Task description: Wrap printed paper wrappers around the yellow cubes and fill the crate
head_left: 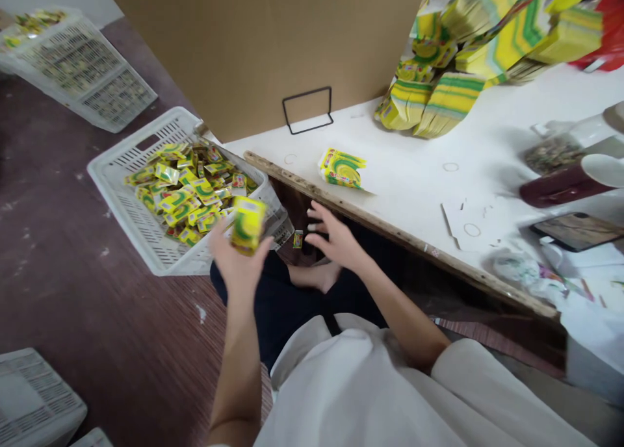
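Note:
My left hand [237, 265] grips a small yellow and green box [248, 225], its fingers around the lower part. The box is blurred by motion and hangs just over the near corner of a white plastic basket [127, 203]. Many similar small yellow and green boxes [181, 197] lie heaped in that basket. My right hand [334, 236] hovers beside the table edge, its fingers apart and holding nothing. On the white table, nearest to it, lies a small stack of flat yellow and green cartons [342, 167].
Behind the table [404, 167] stands a large cardboard sheet [273, 44] with a black wire stand [308, 111] before it. Bundled flat cartons [448, 102] pile up at the back right. A maroon mug [556, 186] and a phone [578, 230] sit at right. Another filled basket [82, 70] stands at far left.

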{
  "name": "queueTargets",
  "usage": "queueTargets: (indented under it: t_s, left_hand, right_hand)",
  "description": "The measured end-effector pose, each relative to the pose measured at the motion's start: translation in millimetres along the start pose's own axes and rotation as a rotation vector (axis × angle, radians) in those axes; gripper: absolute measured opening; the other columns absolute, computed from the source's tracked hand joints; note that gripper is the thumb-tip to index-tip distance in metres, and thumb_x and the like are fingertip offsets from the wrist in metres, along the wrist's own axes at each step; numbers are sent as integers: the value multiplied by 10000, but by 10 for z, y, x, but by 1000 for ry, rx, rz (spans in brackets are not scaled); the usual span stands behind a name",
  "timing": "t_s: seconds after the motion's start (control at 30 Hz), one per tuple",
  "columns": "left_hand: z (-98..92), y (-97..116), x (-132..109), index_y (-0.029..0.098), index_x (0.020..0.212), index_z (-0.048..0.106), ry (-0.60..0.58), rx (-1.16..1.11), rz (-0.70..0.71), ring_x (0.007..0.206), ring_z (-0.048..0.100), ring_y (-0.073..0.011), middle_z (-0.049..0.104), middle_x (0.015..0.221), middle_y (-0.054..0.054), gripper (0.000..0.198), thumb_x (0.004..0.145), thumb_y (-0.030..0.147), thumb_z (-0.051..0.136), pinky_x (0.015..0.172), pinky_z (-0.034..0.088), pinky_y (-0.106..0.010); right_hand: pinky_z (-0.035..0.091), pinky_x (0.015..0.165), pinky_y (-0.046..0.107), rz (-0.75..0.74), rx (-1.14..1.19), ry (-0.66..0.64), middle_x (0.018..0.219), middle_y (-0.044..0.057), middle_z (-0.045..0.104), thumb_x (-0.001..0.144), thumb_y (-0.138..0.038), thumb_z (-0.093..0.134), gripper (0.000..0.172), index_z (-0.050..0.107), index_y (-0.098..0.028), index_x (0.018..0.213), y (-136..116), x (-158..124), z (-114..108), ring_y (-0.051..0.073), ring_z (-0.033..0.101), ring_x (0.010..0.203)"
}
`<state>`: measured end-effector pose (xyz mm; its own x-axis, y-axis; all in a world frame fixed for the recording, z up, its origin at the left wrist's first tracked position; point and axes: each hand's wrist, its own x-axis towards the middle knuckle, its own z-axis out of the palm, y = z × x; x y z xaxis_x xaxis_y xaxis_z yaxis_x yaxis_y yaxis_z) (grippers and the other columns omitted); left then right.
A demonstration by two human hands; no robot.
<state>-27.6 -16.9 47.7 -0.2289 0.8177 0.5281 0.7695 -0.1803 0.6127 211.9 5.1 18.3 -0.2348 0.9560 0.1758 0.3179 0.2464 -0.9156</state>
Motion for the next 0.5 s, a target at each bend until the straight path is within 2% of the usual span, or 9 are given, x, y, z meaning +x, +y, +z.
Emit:
queueTargets:
  t_s: [0.03,0.07,0.1,0.13,0.2,0.3,0.4,0.5]
  left_hand:
    - [-72,-40,127,130,1429,421,130,1,-35,1412,431,-347,491,1457,-163,960,650,394,915,1240,290,-524]
    - [-136,-70,233,116,1479,344,223,-6,-53,1479,334,-347,402,1532,-179,1020,678,409,901,1272,212,-522]
    - [-183,-89,307,103,1512,281,287,-21,-57,1516,261,-345,321,1583,-193,1072,690,416,894,1284,166,-516]
    - [-204,-98,338,108,1534,239,286,-42,-60,1532,228,-336,265,1614,-199,1080,717,414,876,1283,169,-510]
    - [-159,-97,269,146,1540,252,185,-106,-87,1515,281,-325,276,1618,-196,1012,758,413,836,1247,268,-509]
    - [55,-100,-58,195,1462,418,-75,-236,-206,1396,474,-325,475,1500,-183,805,788,433,787,1118,455,-503]
    - [240,-130,-382,199,1354,548,-266,-332,-299,1288,577,-313,583,1388,-166,633,809,438,763,1035,533,-486]
    - [290,-173,-524,211,1302,597,-367,-369,-330,1242,608,-290,611,1350,-145,547,827,438,745,1010,551,-471]
  right_hand:
    - [563,952,428,-18,-61,93,1338,161,640,927,-398,609,581,475,-200,1456,14,95,-130,253,675,1096]
    - [552,950,439,-21,-158,204,1248,146,674,927,-388,609,456,577,-201,1342,42,201,-269,257,668,1060]
    - [532,962,462,-7,-273,311,1181,144,683,922,-363,612,368,633,-194,1248,81,312,-407,271,650,1052]
    - [508,979,482,41,-383,403,1169,154,671,919,-331,611,338,646,-182,1221,130,421,-533,285,628,1063]
    - [472,977,515,191,-561,522,1160,190,638,889,-289,643,333,660,-141,1187,244,610,-721,318,591,1062]
    - [445,942,502,373,-687,528,1104,204,622,863,-240,666,226,691,-114,1049,402,775,-813,331,552,1034]
    - [428,933,470,379,-705,494,1064,184,628,884,-215,635,137,682,-125,976,507,803,-781,315,532,1023]
    - [419,949,477,310,-702,486,1056,175,623,906,-243,621,157,662,-132,1009,560,765,-752,312,518,1039]
